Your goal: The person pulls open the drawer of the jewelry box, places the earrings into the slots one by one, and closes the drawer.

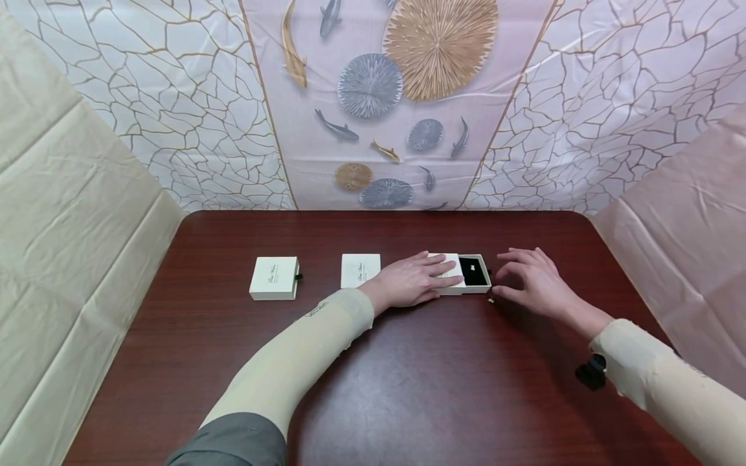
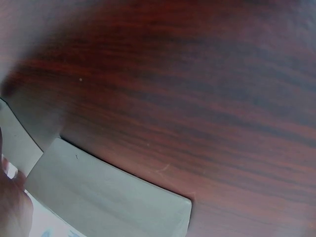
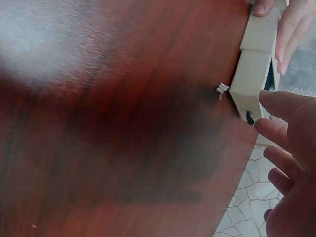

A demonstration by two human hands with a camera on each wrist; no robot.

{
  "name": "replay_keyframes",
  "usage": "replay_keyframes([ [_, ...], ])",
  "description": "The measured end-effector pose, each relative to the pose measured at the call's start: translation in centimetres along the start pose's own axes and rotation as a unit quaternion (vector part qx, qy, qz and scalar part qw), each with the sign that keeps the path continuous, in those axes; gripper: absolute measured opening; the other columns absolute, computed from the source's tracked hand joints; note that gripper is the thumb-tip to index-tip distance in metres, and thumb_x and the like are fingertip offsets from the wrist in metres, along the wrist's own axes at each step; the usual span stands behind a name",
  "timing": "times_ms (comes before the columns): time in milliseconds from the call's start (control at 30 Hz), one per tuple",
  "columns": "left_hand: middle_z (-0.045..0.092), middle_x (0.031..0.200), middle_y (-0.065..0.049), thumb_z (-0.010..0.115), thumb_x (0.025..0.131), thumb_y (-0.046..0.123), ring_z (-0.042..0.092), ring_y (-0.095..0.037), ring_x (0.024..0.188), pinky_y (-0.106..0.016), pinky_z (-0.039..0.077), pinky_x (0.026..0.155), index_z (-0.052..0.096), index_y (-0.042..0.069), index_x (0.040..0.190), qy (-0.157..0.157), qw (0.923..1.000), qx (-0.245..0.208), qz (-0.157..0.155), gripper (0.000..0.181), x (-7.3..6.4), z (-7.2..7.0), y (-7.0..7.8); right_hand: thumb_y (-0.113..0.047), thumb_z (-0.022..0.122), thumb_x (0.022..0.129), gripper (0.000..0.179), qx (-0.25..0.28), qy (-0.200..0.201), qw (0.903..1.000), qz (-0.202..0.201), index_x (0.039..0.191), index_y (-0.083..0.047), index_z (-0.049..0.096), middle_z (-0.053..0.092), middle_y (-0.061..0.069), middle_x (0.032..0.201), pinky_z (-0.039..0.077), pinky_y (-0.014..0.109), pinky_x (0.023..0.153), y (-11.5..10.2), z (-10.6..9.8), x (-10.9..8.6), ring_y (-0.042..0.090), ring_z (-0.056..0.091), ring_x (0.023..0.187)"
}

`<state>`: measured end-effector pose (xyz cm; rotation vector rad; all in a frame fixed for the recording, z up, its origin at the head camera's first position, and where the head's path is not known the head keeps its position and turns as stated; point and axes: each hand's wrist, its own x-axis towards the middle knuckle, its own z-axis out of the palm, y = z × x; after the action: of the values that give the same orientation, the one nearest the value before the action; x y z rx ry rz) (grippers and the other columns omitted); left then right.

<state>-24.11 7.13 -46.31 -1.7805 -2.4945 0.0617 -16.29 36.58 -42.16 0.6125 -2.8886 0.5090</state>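
Note:
My left hand (image 1: 410, 278) lies across the white cover of a small gift box (image 1: 447, 290), fingers over its top and thumb against its front side. The box's drawer (image 1: 479, 290) is pulled out to the right. A small shiny jewellery piece (image 1: 473, 267) sits on the black lining inside. A similar sparkling piece with a thin stem, like an earring (image 3: 222, 89), lies on the table by the drawer's front corner. My right hand (image 1: 539, 281) hovers just right of the drawer, thumb and fingers apart, holding nothing. Beside its fingertips shows the drawer's black pull tab (image 3: 250, 117).
Two more white boxes with printed lids stand in line to the left: one closed box (image 1: 274, 278) with a black tab, and another box (image 1: 360, 268) partly behind my left wrist. The dark red wooden table (image 1: 396, 388) meets a patterned cloth backdrop (image 1: 373, 155).

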Motion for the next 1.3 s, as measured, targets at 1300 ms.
replay_keyframes([
  [1300,0.037,0.172,-0.003,0.054,0.113,0.036,0.030,-0.025,0.161,-0.046,0.027,0.131,0.042,0.032,0.166,0.002,1.0000,0.001,-0.001,0.054,0.0,0.1,0.0,-0.006,0.088,0.082,0.020,-0.014,0.045,0.9983,-0.034,0.081,-0.015,0.070,0.069,0.025,0.126,0.030,0.078,0.112,1.6,3.5,-1.5,0.050,0.053,0.129],
])
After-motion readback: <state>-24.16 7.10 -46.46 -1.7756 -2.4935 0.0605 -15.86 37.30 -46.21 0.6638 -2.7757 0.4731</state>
